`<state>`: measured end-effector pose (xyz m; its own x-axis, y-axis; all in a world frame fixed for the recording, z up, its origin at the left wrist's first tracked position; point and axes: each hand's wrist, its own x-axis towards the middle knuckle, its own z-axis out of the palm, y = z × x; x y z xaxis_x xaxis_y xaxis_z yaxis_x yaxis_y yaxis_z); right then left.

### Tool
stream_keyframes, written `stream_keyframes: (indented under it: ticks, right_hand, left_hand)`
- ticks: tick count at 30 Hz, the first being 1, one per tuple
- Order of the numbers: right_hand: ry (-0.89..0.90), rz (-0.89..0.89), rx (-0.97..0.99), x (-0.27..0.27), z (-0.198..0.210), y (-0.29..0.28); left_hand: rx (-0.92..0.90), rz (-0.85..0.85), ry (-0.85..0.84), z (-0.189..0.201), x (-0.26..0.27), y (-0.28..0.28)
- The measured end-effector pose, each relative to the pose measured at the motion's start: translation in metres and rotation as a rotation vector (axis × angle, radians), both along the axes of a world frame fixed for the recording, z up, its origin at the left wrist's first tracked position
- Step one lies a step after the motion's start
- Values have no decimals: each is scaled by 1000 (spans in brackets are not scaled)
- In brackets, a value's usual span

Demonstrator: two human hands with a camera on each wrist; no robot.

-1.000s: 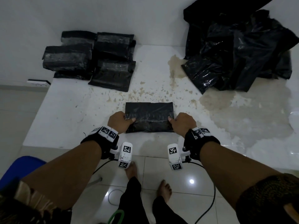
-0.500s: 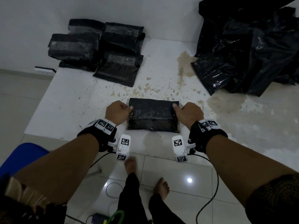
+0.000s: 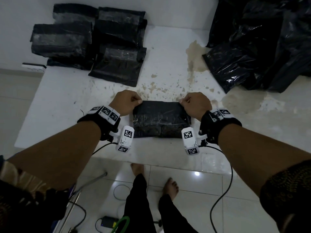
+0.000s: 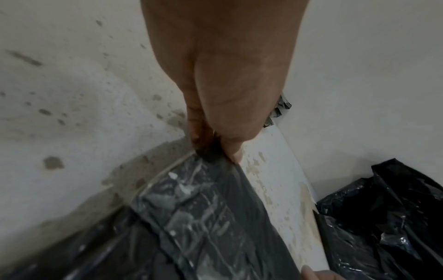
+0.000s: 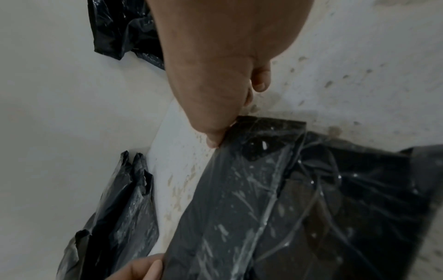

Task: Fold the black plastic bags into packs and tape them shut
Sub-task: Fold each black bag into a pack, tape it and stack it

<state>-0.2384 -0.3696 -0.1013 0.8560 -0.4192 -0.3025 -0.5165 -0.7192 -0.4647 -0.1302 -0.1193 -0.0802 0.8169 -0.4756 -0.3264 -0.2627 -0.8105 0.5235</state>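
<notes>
A folded black bag pack (image 3: 160, 119) lies near the front edge of the white table (image 3: 64, 101), with shiny clear tape across its top. My left hand (image 3: 127, 102) pinches its far left corner and my right hand (image 3: 193, 103) pinches its far right corner. The far edge is lifted off the table. The left wrist view shows my left hand (image 4: 210, 149) pinching that pack (image 4: 208, 217) at the corner. The right wrist view shows my right hand (image 5: 215, 140) gripping the other corner of the pack (image 5: 299, 199).
Several finished taped packs (image 3: 94, 41) are stacked at the table's back left. A heap of loose black bags (image 3: 262, 47) fills the back right. Brown stains mark the table's middle. Below the front edge are tiled floor, my bare feet and cables.
Both hands slid from the pack's near sides to its far corners and raised that far edge. The camera moved closer over the table.
</notes>
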Motion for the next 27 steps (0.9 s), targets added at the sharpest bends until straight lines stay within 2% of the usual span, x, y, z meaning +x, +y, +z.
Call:
stream_keyframes:
  ticks: [7, 12, 21, 23, 27]
  right_hand:
    - [-15, -56, -30, 1, -5, 4]
    - [-47, -92, -22, -11, -4, 7]
    - [-32, -127, 47, -50, 2, 21]
    - [-50, -131, 36, -52, 6, 24]
    - [8, -93, -17, -59, 10, 27]
  left_hand:
    - [-16, 25, -12, -2, -1, -1]
    - [-72, 111, 75, 2, -10, 4]
    - [-35, 32, 67, -4, -37, 27]
    - [-57, 47, 16, -3, -43, 27]
    - [-2, -53, -263, 2, -56, 23]
